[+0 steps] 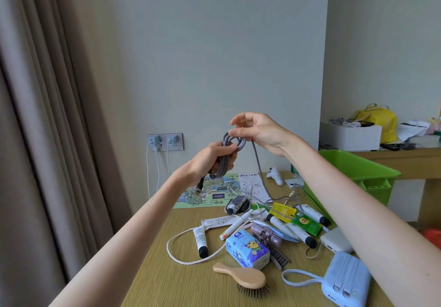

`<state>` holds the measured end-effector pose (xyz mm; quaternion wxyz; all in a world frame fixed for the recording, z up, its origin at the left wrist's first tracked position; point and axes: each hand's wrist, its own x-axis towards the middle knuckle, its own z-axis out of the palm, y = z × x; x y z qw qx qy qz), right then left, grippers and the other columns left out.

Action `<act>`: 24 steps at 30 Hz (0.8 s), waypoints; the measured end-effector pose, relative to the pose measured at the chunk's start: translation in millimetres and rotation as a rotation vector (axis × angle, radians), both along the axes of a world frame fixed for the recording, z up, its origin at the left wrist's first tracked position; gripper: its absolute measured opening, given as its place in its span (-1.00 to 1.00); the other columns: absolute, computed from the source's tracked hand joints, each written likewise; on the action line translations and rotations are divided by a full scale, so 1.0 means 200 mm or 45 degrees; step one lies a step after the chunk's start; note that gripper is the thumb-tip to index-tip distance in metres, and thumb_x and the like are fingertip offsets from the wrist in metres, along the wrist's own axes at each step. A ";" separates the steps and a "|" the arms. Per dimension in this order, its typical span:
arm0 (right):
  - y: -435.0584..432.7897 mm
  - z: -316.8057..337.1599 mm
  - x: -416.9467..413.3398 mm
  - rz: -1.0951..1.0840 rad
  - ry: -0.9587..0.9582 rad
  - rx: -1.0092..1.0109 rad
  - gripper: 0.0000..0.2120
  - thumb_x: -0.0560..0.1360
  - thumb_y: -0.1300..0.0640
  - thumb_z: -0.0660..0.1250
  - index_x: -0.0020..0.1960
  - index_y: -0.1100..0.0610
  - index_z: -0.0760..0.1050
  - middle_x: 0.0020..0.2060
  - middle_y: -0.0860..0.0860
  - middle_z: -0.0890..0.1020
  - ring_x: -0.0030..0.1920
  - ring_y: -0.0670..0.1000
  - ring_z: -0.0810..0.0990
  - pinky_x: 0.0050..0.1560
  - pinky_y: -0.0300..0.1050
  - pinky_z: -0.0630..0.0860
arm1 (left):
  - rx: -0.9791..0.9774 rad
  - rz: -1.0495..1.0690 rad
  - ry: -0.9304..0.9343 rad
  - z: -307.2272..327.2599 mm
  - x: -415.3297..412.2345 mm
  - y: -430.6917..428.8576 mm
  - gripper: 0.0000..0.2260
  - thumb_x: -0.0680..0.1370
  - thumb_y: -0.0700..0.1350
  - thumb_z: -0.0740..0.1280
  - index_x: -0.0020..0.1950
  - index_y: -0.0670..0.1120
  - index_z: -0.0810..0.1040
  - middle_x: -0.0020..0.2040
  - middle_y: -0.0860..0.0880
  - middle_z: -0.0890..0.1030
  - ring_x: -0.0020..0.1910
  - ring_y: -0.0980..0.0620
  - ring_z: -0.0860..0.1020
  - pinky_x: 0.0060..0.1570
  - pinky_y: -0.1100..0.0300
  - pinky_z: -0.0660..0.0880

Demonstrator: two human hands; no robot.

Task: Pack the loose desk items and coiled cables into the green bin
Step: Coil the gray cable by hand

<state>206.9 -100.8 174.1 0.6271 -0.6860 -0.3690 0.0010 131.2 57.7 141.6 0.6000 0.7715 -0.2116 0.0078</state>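
Holding a coiled cable point(225, 161) above the desk point(167, 278), before the wall socket point(165, 141); leaving the tissue pack point(247, 249) lying behind the hairbrush point(241, 277), left of the power bank point(346, 280), and the bin point(358, 166) standing at the desk's right edge.

Open air above left hand point(214, 157) and right hand point(260, 132); cable point(259, 168) strand drops from the right one to the desk point(167, 271). Under them: tubes point(200, 241), tissue pack point(247, 250), brush point(243, 277). The bin point(358, 166) sits low to the right hand's right, partly behind its forearm.
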 end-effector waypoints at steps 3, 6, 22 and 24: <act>-0.03 -0.06 0.03 0.192 0.302 0.154 -0.78 0.39 0.13 0.45 -0.01 0.13 0.51 -0.23 -0.04 0.53 -0.31 -0.12 0.43 -0.25 -0.28 0.37 | -0.116 -0.028 0.010 0.01 -0.01 0.00 -0.79 0.65 -0.18 0.13 -0.20 -0.09 0.30 -0.40 0.04 0.37 -0.49 0.13 0.30 -0.45 0.37 0.34; -0.06 -0.13 0.06 0.316 0.455 0.209 -0.74 0.34 -0.02 0.44 -0.06 0.10 0.56 -0.27 -0.05 0.56 -0.39 -0.12 0.43 -0.30 -0.28 0.39 | -0.200 0.025 -0.024 0.02 -0.01 0.01 -0.79 0.64 -0.15 0.14 -0.21 -0.07 0.32 -0.39 0.05 0.35 -0.46 0.11 0.28 -0.41 0.29 0.27; 0.02 -0.17 -0.01 -0.056 0.280 0.239 -0.93 0.45 0.18 0.39 -0.18 0.18 0.56 -0.44 0.00 0.49 -0.59 -0.10 0.19 -0.48 -0.27 0.30 | -0.449 0.322 -0.244 0.05 0.05 0.00 -0.69 0.66 -0.06 0.13 0.25 -0.21 0.52 -0.34 0.03 0.28 -0.44 0.10 0.15 -0.42 0.23 0.07; 0.03 -0.17 -0.02 -0.070 0.230 0.205 -0.90 0.45 0.18 0.38 -0.21 0.18 0.55 -0.46 0.01 0.48 -0.60 -0.09 0.18 -0.47 -0.25 0.28 | -0.433 0.306 -0.239 0.05 0.05 0.00 -0.69 0.66 -0.06 0.14 0.23 -0.19 0.54 -0.32 0.03 0.29 -0.42 0.09 0.15 -0.41 0.21 0.06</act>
